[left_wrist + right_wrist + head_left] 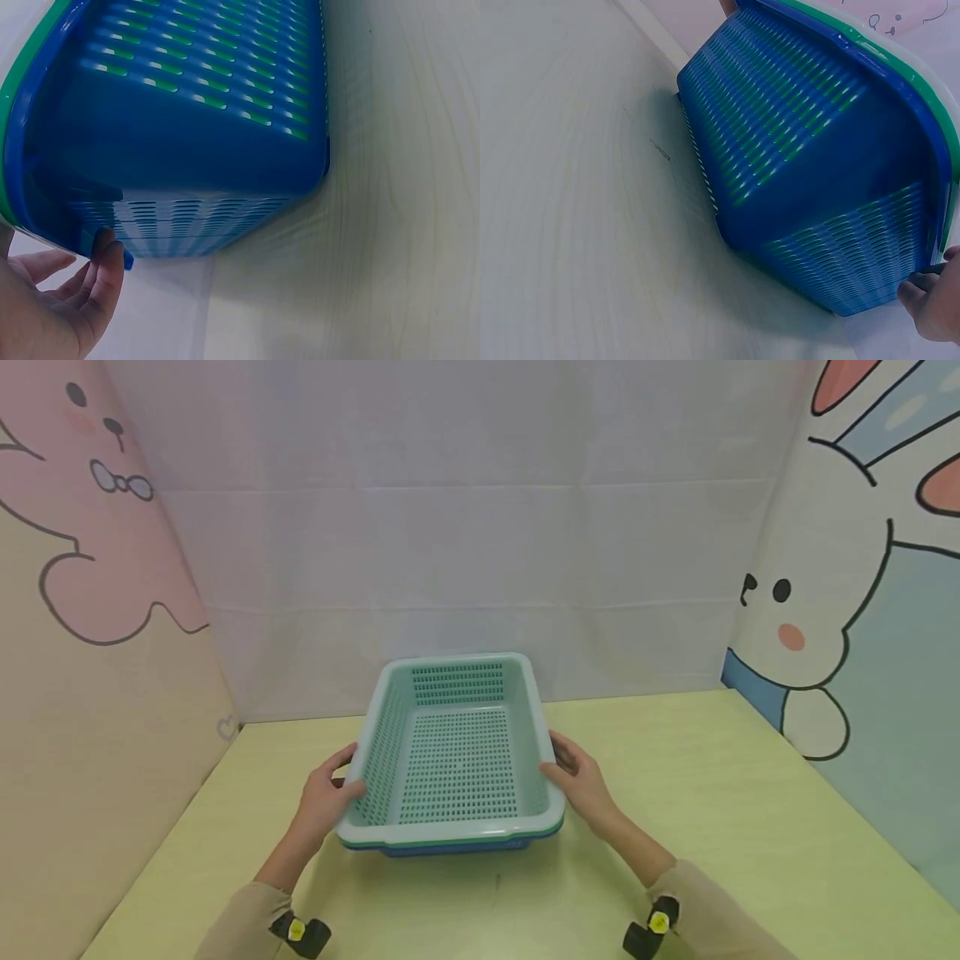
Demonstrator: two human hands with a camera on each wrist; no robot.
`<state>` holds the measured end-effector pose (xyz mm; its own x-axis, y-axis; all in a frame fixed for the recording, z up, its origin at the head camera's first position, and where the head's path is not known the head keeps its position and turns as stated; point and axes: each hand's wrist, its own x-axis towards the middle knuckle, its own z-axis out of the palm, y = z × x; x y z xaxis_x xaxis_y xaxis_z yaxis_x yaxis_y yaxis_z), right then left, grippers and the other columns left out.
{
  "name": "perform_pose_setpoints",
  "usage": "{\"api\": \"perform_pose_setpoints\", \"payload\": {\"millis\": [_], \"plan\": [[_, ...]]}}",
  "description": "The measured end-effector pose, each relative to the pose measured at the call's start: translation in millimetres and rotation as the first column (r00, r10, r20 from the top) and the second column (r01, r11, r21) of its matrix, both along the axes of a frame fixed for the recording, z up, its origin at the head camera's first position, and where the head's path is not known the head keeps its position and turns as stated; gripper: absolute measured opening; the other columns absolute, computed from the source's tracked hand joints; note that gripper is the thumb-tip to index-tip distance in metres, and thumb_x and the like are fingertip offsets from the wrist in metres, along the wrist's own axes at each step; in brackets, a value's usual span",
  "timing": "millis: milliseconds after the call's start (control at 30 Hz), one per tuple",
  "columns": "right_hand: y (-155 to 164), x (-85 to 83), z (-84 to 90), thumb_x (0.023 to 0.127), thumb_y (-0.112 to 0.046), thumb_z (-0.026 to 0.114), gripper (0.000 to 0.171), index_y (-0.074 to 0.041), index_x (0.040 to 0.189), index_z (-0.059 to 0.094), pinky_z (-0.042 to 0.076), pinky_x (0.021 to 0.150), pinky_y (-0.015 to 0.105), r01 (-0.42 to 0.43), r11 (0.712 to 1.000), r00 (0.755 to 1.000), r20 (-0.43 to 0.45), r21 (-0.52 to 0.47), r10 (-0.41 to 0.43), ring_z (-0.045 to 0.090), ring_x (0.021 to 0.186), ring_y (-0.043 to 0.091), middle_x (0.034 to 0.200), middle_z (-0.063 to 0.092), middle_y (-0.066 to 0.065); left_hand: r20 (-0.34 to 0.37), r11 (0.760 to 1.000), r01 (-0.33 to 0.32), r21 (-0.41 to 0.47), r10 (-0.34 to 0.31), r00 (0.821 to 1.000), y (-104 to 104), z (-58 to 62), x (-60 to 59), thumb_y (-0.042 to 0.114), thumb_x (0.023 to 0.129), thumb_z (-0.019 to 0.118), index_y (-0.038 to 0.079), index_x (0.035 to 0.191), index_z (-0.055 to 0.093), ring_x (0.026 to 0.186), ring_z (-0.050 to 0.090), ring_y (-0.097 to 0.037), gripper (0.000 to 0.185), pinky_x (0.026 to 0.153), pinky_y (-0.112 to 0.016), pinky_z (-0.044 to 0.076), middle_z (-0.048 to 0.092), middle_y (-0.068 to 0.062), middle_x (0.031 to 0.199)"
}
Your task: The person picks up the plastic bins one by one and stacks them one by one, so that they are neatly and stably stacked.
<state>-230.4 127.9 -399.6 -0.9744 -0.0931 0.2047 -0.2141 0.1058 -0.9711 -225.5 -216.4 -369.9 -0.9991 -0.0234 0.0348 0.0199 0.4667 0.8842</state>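
Note:
A stack of nested rectangular plastic baskets is between my hands. On top is a pale whitish-green basket [450, 832] with a slotted floor and walls. A green basket's rim [9, 97] shows beneath it, and a blue basket [165, 150] is outermost, its base at the tabletop. My left hand [322, 797] grips the left rim, thumb over the top edge and fingers beneath. On the right rim, my right hand [588, 785] holds in the same way, its fingers curled under the edge in the right wrist view.
The stack stands on a pale yellow-green wooden table [697, 802]. Behind it hangs a creased white sheet [465, 543]. Cartoon-printed panels flank the table: a left panel [97, 735] and a right panel [892, 693] with a rabbit.

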Motion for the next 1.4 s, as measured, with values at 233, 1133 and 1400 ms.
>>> {"api": "perform_pose_setpoints", "payload": {"millis": [233, 1133, 1400], "plan": [[8.1, -0.3, -0.1, 0.089, -0.007, 0.055, 0.053, 0.002, 0.137, 0.033, 0.034, 0.1, 0.038, -0.021, 1.0, 1.0, -0.003, -0.01, 0.021, 0.038, 0.126, 0.032, 0.14, 0.036, 0.02, -0.006, 1.0, -0.001, 0.026, 0.002, 1.0, 6.9, -1.6, 0.1, 0.001, 0.08, 0.052, 0.003, 0.141, 0.029, 0.099, 0.055, -0.03, 0.066, 0.071, -0.034, 0.052, 0.037, -0.017, 0.136], [31.8, 5.8, 1.7, 0.09, -0.01, 0.054, 0.054, 0.002, 0.138, 0.032, 0.038, 0.097, 0.037, 0.012, 0.999, 1.0, -0.013, 0.041, -0.011, 0.042, 0.122, 0.035, 0.139, 0.036, 0.021, -0.023, 0.999, -0.013, 0.051, 0.014, 1.0, 29.7, -5.2, -0.6, 0.002, 0.078, 0.055, 0.005, 0.14, 0.034, 0.095, 0.057, -0.026, 0.066, 0.071, -0.034, 0.053, 0.043, -0.014, 0.131], [34.7, 7.2, 1.5, 0.09, -0.011, 0.054, 0.053, 0.002, 0.138, 0.033, 0.041, 0.093, 0.027, 0.016, 0.999, 1.0, -0.011, 0.043, -0.015, 0.042, 0.122, 0.034, 0.137, 0.038, 0.021, -0.025, 0.997, -0.007, 0.072, 0.009, 1.0, 32.8, -5.5, 0.2, 0.002, 0.078, 0.055, 0.005, 0.14, 0.034, 0.096, 0.056, -0.027, 0.065, 0.072, -0.035, 0.053, 0.042, -0.014, 0.131]]}}
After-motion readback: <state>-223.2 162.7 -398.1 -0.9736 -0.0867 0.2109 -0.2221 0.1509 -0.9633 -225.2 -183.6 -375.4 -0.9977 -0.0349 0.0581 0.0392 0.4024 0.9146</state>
